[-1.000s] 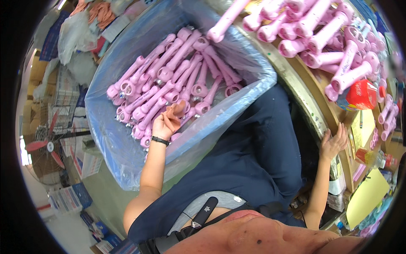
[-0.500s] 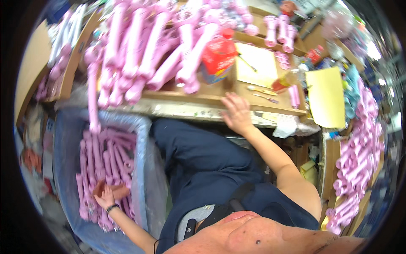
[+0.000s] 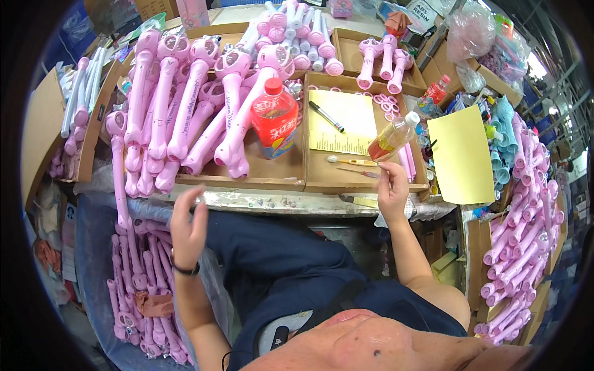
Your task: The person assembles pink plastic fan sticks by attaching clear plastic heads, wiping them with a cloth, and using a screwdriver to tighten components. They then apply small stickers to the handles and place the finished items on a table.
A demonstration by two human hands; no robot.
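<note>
The left hand (image 3: 187,227), raised before the paint-spotted worktop (image 3: 257,203) edge, parts thumb and fingers; the right hand (image 3: 394,196) bunches its fingertips over a brown cardboard tray's (image 3: 365,185) rim, by a thin slender tool (image 3: 367,174), any pinch unclear. Beyond stands a clear plastic bottle (image 3: 396,137); leftward, pink plastic wands (image 3: 190,102) crowd the edge.

The long pink plastic wands (image 3: 190,102) bear dark lettering; the squat, red-capped plastic bottle (image 3: 275,123) is red, with blue near its base.

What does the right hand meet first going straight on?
Likely the clear bottle with amber liquid, just past the fingertips of the right hand. Depth is unclear from this one view; it might pass above it.
</note>
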